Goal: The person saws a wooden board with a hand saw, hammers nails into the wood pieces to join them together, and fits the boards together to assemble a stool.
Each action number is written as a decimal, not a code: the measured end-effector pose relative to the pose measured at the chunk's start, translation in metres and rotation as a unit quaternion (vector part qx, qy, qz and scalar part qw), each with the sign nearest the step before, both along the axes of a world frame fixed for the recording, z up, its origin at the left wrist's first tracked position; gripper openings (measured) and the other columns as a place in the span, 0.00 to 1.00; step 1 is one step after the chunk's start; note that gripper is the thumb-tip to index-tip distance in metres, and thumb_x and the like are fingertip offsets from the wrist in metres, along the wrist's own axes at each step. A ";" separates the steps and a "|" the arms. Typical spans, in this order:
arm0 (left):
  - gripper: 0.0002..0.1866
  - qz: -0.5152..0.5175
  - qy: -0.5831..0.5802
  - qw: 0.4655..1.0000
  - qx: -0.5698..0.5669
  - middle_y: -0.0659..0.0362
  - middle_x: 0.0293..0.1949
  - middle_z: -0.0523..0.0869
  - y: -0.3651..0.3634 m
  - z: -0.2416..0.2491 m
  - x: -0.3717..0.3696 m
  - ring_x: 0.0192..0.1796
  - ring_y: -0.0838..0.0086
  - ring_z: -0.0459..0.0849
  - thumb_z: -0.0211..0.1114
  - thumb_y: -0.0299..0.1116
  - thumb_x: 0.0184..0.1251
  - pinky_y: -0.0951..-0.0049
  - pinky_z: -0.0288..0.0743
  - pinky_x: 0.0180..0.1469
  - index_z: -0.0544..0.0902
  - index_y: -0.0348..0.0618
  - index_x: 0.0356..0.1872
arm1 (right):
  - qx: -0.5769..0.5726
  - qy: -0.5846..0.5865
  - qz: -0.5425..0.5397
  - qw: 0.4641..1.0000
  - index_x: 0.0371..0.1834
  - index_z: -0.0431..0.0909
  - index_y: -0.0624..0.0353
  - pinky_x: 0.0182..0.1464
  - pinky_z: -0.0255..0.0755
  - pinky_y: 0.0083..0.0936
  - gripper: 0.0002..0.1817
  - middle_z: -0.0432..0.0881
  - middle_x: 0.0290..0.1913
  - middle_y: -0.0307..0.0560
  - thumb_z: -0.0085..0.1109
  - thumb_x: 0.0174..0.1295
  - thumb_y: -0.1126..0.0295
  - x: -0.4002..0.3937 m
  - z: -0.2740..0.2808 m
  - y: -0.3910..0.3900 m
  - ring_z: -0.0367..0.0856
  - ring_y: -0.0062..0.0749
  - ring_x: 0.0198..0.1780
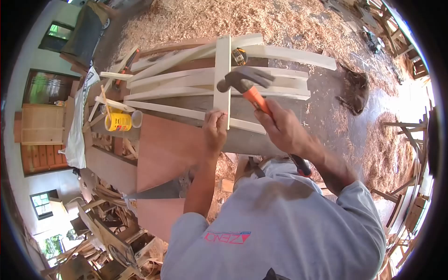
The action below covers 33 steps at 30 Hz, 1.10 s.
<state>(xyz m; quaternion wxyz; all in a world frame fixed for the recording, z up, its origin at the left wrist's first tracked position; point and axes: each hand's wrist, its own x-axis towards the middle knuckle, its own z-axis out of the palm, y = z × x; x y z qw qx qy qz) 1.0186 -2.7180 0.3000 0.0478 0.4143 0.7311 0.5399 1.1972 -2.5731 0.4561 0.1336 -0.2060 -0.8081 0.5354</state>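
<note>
My right hand (pixel 283 125) is wrapped round the handle of a claw hammer (pixel 249 86) with an orange grip. The dark hammer head hovers over a pale upright board (pixel 222 74), its claw pointing right. At the near end of that board, my left hand (pixel 216 130) is closed with its fingertips pinched together. Whatever sits between those fingertips is too small to make out. The board lies crosswise over several long, pale wooden slats (pixel 172 95). One slat (pixel 245 126) passes under it beside my left hand.
A yellow tape measure (pixel 239 56) rests beside the board. Left of the slats stand a yellow tub (pixel 119 121) and a small cup (pixel 136 118). A reddish panel (pixel 163 149) and a saw blade (pixel 161 190) lie near my left arm. Wood shavings (pixel 186 21) cover the floor beyond.
</note>
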 end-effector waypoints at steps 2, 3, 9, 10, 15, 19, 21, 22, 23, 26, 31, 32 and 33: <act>0.03 0.018 0.095 0.995 0.005 0.51 0.40 0.82 0.001 -0.007 0.001 0.44 0.55 0.80 0.59 0.23 0.67 0.61 0.75 0.49 0.78 0.35 0.38 | 0.024 0.058 -0.020 0.998 0.44 0.66 0.65 0.25 0.65 0.44 0.10 0.74 0.19 0.61 0.48 0.71 0.68 0.005 0.009 -0.002 0.76 0.60 0.22; 0.03 0.020 0.091 0.996 0.006 0.51 0.40 0.82 0.002 -0.010 0.001 0.44 0.55 0.80 0.59 0.23 0.67 0.61 0.75 0.49 0.78 0.35 0.38 | 0.046 0.118 -0.037 0.991 0.45 0.66 0.65 0.25 0.65 0.44 0.11 0.73 0.18 0.61 0.48 0.71 0.67 0.007 0.012 -0.004 0.76 0.59 0.21; 0.03 0.023 0.157 0.987 0.036 0.49 0.40 0.82 0.005 -0.019 -0.002 0.44 0.54 0.80 0.60 0.21 0.65 0.59 0.75 0.48 0.77 0.35 0.38 | 0.020 -0.154 0.057 0.986 0.45 0.65 0.65 0.30 0.68 0.53 0.12 0.78 0.25 0.69 0.47 0.71 0.65 -0.003 -0.046 -0.021 0.76 0.69 0.26; 0.03 0.016 0.158 0.986 0.042 0.49 0.40 0.82 0.012 -0.018 -0.007 0.44 0.54 0.80 0.60 0.21 0.65 0.60 0.75 0.48 0.78 0.35 0.38 | 0.023 -0.116 0.010 0.993 0.45 0.67 0.64 0.31 0.69 0.50 0.12 0.78 0.25 0.68 0.47 0.71 0.64 -0.003 -0.049 -0.019 0.77 0.66 0.26; 0.05 -0.073 0.024 0.997 0.027 0.50 0.42 0.83 -0.006 -0.002 -0.014 0.47 0.62 0.81 0.58 0.23 0.68 0.65 0.76 0.50 0.80 0.34 0.40 | -0.033 -0.060 -0.060 0.996 0.44 0.71 0.63 0.30 0.71 0.39 0.14 0.77 0.25 0.61 0.48 0.71 0.62 0.022 -0.015 -0.005 0.79 0.52 0.26; 0.22 0.037 -0.200 0.979 0.020 0.51 0.44 0.84 0.020 0.026 -0.065 0.46 0.70 0.81 0.61 0.46 0.70 0.71 0.74 0.49 0.81 0.30 0.41 | -0.114 -0.119 -0.107 0.981 0.51 0.74 0.61 0.26 0.71 0.32 0.16 0.80 0.28 0.56 0.49 0.72 0.60 0.065 -0.048 -0.004 0.78 0.39 0.23; 0.36 0.065 -0.185 0.972 -0.133 0.42 0.46 0.82 0.062 0.051 -0.087 0.47 0.63 0.81 0.67 0.56 0.60 0.67 0.75 0.48 0.76 0.22 0.46 | 0.052 -0.138 -0.063 0.987 0.55 0.74 0.61 0.26 0.73 0.34 0.17 0.81 0.31 0.55 0.50 0.71 0.62 0.089 -0.088 -0.035 0.80 0.41 0.24; 0.44 0.049 -0.193 0.951 -0.238 0.36 0.48 0.80 0.082 0.056 -0.091 0.48 0.57 0.82 0.70 0.60 0.55 0.64 0.76 0.48 0.72 0.18 0.50 | 0.125 -0.090 -0.018 0.988 0.56 0.74 0.60 0.26 0.75 0.35 0.17 0.82 0.33 0.54 0.51 0.70 0.63 0.094 -0.088 -0.053 0.81 0.42 0.25; 0.44 0.043 -0.196 0.949 -0.243 0.36 0.48 0.80 0.098 0.044 -0.094 0.48 0.57 0.82 0.70 0.60 0.55 0.64 0.76 0.48 0.72 0.18 0.50 | 0.196 -0.042 0.023 0.979 0.56 0.74 0.60 0.26 0.76 0.37 0.16 0.83 0.35 0.54 0.52 0.69 0.64 0.096 -0.087 -0.068 0.82 0.44 0.27; 0.54 0.042 0.085 0.938 -0.334 0.26 0.51 0.74 0.120 0.006 -0.078 0.50 0.43 0.81 0.71 0.62 0.49 0.58 0.79 0.48 0.62 0.13 0.55 | 0.244 -0.081 0.158 0.953 0.44 0.74 0.60 0.24 0.75 0.38 0.12 0.79 0.30 0.49 0.52 0.68 0.63 0.094 -0.085 -0.097 0.80 0.44 0.25; 0.50 0.080 0.067 0.938 -0.332 0.20 0.51 0.72 0.123 0.021 -0.068 0.50 0.36 0.81 0.67 0.56 0.54 0.54 0.79 0.51 0.57 0.12 0.54 | 0.293 -0.123 0.271 0.908 0.37 0.70 0.61 0.25 0.74 0.42 0.14 0.75 0.28 0.49 0.48 0.68 0.59 0.088 -0.139 -0.112 0.79 0.42 0.28; 0.50 0.078 0.070 0.938 -0.329 0.20 0.51 0.72 0.121 0.024 -0.067 0.50 0.36 0.81 0.67 0.56 0.54 0.54 0.79 0.51 0.57 0.12 0.54 | 0.319 -0.112 0.262 0.904 0.37 0.70 0.62 0.25 0.75 0.44 0.17 0.78 0.30 0.50 0.46 0.69 0.56 0.082 -0.149 -0.105 0.81 0.45 0.27; 0.47 0.081 0.034 0.948 -0.305 0.21 0.47 0.74 0.117 0.026 -0.064 0.48 0.38 0.82 0.66 0.55 0.55 0.54 0.80 0.49 0.58 0.13 0.52 | 0.312 -0.151 0.258 0.902 0.38 0.70 0.62 0.24 0.75 0.44 0.18 0.79 0.31 0.51 0.45 0.70 0.55 0.070 -0.143 -0.094 0.81 0.46 0.27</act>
